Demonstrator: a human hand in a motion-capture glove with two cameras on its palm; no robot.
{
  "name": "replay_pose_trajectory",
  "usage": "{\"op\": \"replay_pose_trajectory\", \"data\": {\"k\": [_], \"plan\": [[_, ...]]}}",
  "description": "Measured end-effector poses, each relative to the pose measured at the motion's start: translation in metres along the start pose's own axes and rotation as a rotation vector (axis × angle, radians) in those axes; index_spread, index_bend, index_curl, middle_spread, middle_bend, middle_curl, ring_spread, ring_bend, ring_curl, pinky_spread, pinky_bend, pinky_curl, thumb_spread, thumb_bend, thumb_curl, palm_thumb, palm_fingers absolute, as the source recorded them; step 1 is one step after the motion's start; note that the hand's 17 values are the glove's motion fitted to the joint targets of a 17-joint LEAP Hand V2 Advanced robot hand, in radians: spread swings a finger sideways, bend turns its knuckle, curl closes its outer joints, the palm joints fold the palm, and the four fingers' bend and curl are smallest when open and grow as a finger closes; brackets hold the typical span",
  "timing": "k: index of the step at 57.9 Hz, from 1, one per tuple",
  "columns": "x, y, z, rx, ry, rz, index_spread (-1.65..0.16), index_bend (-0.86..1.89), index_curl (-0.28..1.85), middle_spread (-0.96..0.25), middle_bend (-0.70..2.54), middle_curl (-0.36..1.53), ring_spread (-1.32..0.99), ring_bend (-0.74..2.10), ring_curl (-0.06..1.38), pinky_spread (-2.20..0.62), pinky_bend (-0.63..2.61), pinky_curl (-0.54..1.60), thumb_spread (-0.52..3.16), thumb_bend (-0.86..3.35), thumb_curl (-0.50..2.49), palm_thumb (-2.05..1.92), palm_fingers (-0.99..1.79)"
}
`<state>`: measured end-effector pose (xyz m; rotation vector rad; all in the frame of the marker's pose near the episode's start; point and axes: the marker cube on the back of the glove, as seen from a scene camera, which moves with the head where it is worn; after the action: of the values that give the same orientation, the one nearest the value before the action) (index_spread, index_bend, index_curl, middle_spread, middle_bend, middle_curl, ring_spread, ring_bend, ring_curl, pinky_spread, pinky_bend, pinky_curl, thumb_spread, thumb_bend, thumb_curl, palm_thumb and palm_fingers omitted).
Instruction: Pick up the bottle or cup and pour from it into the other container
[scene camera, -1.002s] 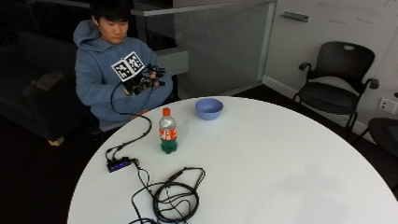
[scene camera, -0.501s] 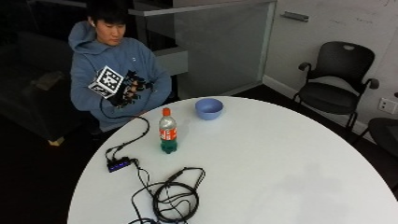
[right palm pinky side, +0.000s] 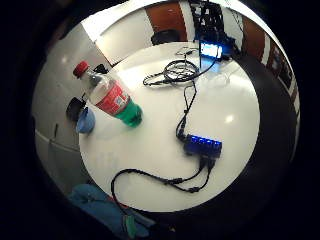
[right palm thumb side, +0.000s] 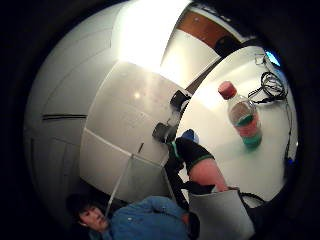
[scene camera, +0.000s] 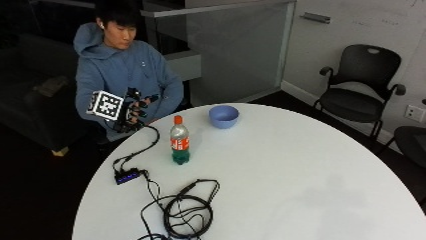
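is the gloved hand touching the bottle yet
Apart. The outside view shows the gloved right hand raised at the table's edge, with bare white tabletop between it and the upright bottle.

The bowl (right palm pinky side: 86, 121) sits half hidden behind the bottle (right palm pinky side: 110, 96).

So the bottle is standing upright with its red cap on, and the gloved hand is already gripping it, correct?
Not quite. The bottle stands upright with its red cap on, but the gloved hand is not gripping it. The outside view shows the hand raised off the table's edge, in front of the person's chest, apart from the bottle and holding nothing.
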<state>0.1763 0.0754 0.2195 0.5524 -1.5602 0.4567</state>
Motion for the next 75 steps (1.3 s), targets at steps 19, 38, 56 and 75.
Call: {"op": "replay_pose_trajectory", "data": {"k": [19,38,56,75], "plan": [[0.017,-0.008,0.006,-0.034,-0.088,0.016,-0.38,0.15,0.25,-0.02,0.18,0.29,0.17,0.48,0.29,0.26,0.32,0.35,0.93,-0.04,0.38,0.54,0.11],[0.034,-0.023,0.007,-0.121,-0.205,0.079,-0.38,0.15,0.25,-0.02,0.18,0.29,0.18,0.48,0.28,0.26,0.32,0.35,0.92,-0.04,0.35,0.44,0.09],[0.05,-0.034,0.005,-0.195,-0.269,0.122,-0.39,0.16,0.26,-0.02,0.19,0.3,0.18,0.45,0.28,0.26,0.3,0.35,0.91,-0.04,0.34,0.4,0.08],[0.069,-0.044,0.021,-0.297,-0.325,0.193,-0.39,0.15,0.25,-0.02,0.19,0.31,0.18,0.44,0.27,0.27,0.29,0.35,0.9,-0.04,0.34,0.38,0.08]]}}
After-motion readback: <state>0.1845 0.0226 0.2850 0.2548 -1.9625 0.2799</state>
